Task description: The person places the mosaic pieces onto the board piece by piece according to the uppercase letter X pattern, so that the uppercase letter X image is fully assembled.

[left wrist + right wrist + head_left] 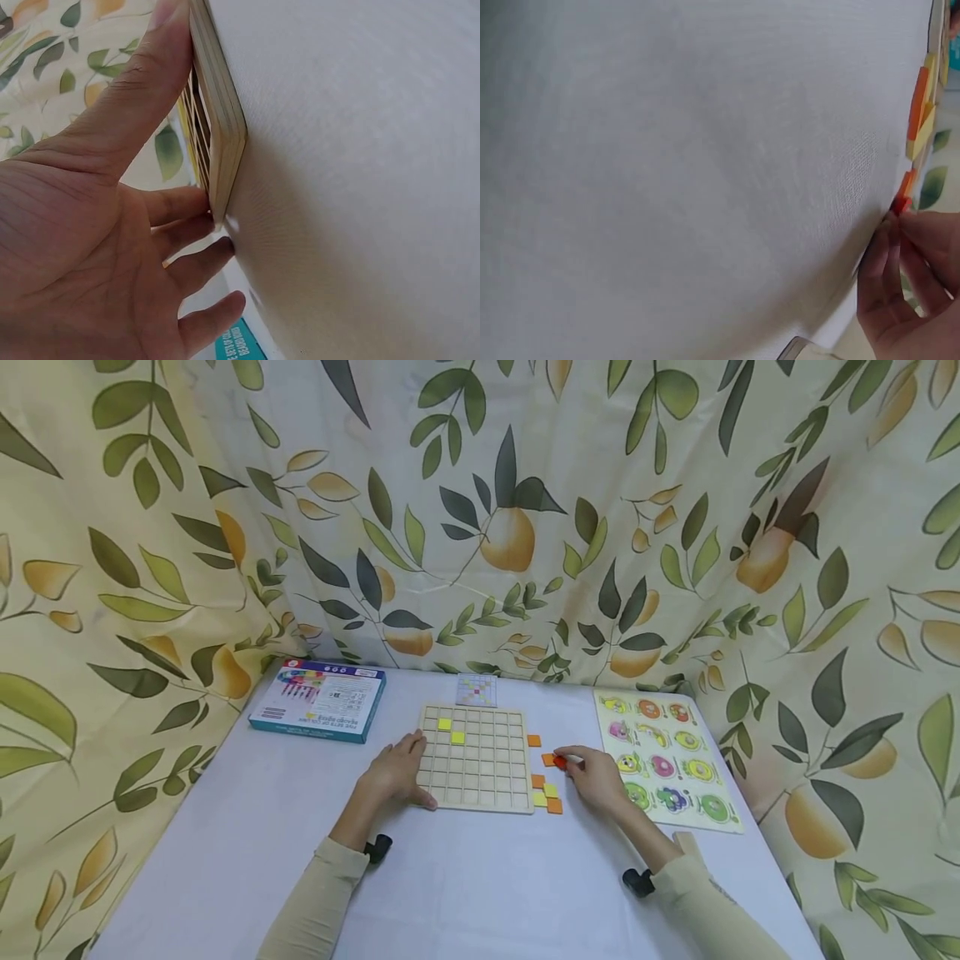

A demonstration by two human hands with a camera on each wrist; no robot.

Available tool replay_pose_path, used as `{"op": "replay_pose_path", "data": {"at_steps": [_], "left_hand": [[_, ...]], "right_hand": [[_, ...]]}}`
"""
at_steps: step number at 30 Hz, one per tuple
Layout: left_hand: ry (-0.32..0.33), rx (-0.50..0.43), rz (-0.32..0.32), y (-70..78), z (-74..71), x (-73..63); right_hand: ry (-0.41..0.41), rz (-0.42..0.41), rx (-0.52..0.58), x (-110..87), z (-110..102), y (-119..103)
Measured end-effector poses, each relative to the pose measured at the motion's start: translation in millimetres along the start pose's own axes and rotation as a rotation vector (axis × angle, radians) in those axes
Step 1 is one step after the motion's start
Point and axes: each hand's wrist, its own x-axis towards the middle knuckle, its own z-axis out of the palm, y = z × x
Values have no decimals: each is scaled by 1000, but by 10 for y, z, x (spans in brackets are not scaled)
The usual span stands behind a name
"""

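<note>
A light wooden grid board (480, 777) lies on the table with two yellow square tiles, one of them this yellow tile (458, 738), in its upper left cells. My left hand (393, 772) rests against the board's left side, thumb at the near corner. In the left wrist view, the extended thumb and fingers touch the board's edge (229, 142). Right of the board, my right hand (600, 781) pinches a red tile (560, 762) between thumb and fingertips. The red tile (901, 204) shows small in the right wrist view, next to an orange tile (548, 760).
Several orange and yellow tiles (554, 806) lie along the board's right side. Behind the board is a small patterned card (477, 689). A box (318, 702) sits at the back left, a fruit picture sheet (663, 764) at the right. Patterned curtains (480, 585) enclose the table.
</note>
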Motion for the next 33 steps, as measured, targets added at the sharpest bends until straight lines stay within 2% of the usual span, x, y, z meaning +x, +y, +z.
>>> {"op": "replay_pose_path", "data": {"at_steps": [7, 11, 18, 25, 33], "left_hand": [[4, 3, 6, -30, 1, 32], [5, 4, 10, -44, -2, 40], [1, -9, 16, -24, 2, 9], [13, -10, 5, -20, -7, 5], [6, -24, 7, -46, 18, 9]], "right_hand": [[66, -11, 6, -27, 5, -45], [98, 13, 43, -44, -15, -44], [73, 108, 185, -75, -104, -101], [83, 54, 188, -9, -110, -202], [61, 65, 244, 117, 3, -325]]}}
